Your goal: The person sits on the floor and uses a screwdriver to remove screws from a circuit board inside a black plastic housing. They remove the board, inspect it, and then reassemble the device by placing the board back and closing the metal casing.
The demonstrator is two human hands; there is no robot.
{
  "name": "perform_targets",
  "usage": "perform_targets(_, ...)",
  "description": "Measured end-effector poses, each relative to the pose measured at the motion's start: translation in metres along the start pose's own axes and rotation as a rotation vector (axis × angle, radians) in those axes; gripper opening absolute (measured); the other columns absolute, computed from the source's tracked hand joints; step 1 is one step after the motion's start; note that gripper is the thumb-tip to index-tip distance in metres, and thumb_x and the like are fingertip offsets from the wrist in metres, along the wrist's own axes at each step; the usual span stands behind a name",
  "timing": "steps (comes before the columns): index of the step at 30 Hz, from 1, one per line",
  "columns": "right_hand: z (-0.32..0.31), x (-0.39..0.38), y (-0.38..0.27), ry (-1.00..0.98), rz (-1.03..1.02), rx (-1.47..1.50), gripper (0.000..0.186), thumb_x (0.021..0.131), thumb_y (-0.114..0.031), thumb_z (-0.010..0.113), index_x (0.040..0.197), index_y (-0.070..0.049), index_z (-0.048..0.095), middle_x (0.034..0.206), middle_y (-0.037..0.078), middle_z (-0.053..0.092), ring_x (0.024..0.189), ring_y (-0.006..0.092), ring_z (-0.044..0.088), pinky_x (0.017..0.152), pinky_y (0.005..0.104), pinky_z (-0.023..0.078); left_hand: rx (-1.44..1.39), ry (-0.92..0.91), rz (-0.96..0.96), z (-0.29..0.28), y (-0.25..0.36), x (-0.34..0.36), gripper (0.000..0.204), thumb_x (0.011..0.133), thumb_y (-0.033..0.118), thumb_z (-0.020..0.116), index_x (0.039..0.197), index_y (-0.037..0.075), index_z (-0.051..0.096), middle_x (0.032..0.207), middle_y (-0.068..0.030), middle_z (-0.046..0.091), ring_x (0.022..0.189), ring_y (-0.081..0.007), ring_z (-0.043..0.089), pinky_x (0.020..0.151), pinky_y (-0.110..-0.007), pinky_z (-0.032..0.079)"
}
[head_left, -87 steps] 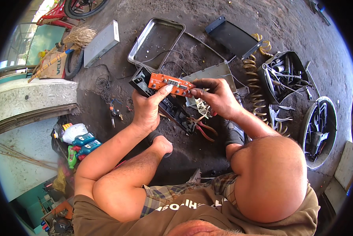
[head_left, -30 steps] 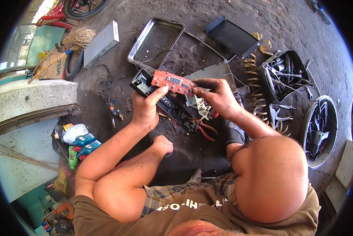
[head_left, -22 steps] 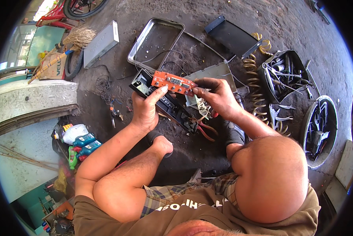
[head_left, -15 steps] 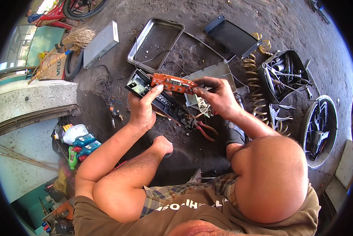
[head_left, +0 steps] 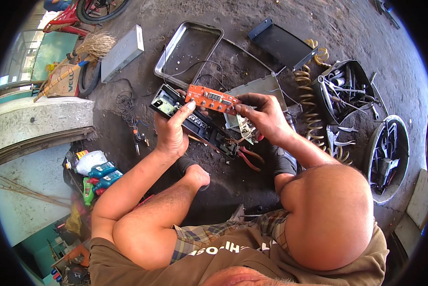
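An orange circuit board (head_left: pixel 215 101) with a small dark display and several buttons is held up between my hands. My right hand (head_left: pixel 264 115) pinches its right end between thumb and fingers. With my left hand (head_left: pixel 173 128) I grip a long black plastic housing (head_left: pixel 202 127), and that thumb presses the board's left end. The housing slants down to the right, its inner side facing up. Wires show at its lower right end, close to pliers (head_left: pixel 249 157) with red handles on the ground. Part of the housing is hidden behind my hand and the board.
Beyond my hands lie a metal tray (head_left: pixel 217 34), a black panel (head_left: pixel 281 45) and a grey panel (head_left: pixel 261 90). A coiled yellow hose (head_left: pixel 313 121), a tool bin (head_left: pixel 350 114) and a round tub (head_left: pixel 405 157) are on the right. Bottles (head_left: pixel 104 176) stand left.
The circuit board has tilted, so its face with the display shows more fully. Its right end sits slightly lower. Both hands keep their hold and have barely moved.
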State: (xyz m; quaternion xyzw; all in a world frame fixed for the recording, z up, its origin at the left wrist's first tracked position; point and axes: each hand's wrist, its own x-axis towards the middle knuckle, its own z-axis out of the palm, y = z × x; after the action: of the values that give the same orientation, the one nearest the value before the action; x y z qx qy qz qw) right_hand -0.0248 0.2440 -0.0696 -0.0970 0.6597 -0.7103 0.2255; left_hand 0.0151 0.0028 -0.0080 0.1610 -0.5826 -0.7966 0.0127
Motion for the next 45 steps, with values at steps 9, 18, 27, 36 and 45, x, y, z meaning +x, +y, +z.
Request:
perform_targets(9, -0.0015, -0.0009, -0.0035, -0.006, 0.014, -0.016, 0.031, 0.102, -0.014, 0.071, 0.126, 0.006, 0.074, 0.109, 0.011, 0.081, 0.1, 0.0109, 0.07, 0.094, 0.0319, 0.057, 0.031, 0.003, 0.015, 0.0024, 0.0012, -0.0007, 0.025, 0.095, -0.003, 0.071, 0.118, 0.002, 0.063, 0.1, -0.0121, 0.075, 0.083, -0.0233, 0.077, 0.075, -0.038, 0.065)
perform_targets(18, -0.0021, -0.0012, -0.0029, 0.01, 0.024, -0.014, 0.031, 0.101, -0.014, 0.073, 0.124, 0.007, 0.075, 0.108, 0.011, 0.081, 0.1, 0.0122, 0.07, 0.094, 0.0327, 0.057, 0.015, -0.001, 0.005, 0.0021, 0.0021, -0.0017, 0.026, 0.095, -0.003, 0.07, 0.119, 0.002, 0.062, 0.102, -0.0128, 0.075, 0.084, -0.0246, 0.077, 0.077, -0.039, 0.065)
perform_targets(27, -0.0007, -0.001, -0.0039, 0.003, 0.037, 0.018, 0.029, 0.101, -0.014, 0.073, 0.122, 0.006, 0.076, 0.106, 0.011, 0.081, 0.099, 0.0115, 0.07, 0.093, 0.0324, 0.057, -0.003, -0.001, 0.009, 0.0035, 0.003, -0.0034, 0.025, 0.095, -0.004, 0.069, 0.118, 0.002, 0.062, 0.101, -0.0124, 0.075, 0.084, -0.0243, 0.077, 0.078, -0.039, 0.065)
perform_targets(36, -0.0013, -0.0008, -0.0044, -0.011, 0.021, 0.034, 0.026, 0.102, -0.012, 0.072, 0.122, 0.004, 0.077, 0.104, 0.009, 0.081, 0.098, 0.0109, 0.07, 0.093, 0.0317, 0.057, 0.023, -0.001, 0.013, 0.0015, 0.003, -0.0027, 0.027, 0.095, -0.004, 0.069, 0.119, 0.002, 0.061, 0.1, -0.0123, 0.075, 0.084, -0.0241, 0.077, 0.078, -0.038, 0.065)
perform_targets(45, -0.001, 0.0003, 0.0005, -0.01, 0.024, 0.047, 0.028, 0.103, -0.013, 0.072, 0.124, 0.005, 0.076, 0.105, 0.009, 0.081, 0.099, 0.0105, 0.07, 0.093, 0.0314, 0.057, 0.015, -0.004, 0.012, 0.003, 0.0038, -0.0029, 0.026, 0.095, -0.004, 0.07, 0.119, 0.003, 0.062, 0.101, -0.0121, 0.075, 0.084, -0.0237, 0.077, 0.078, -0.038, 0.065)
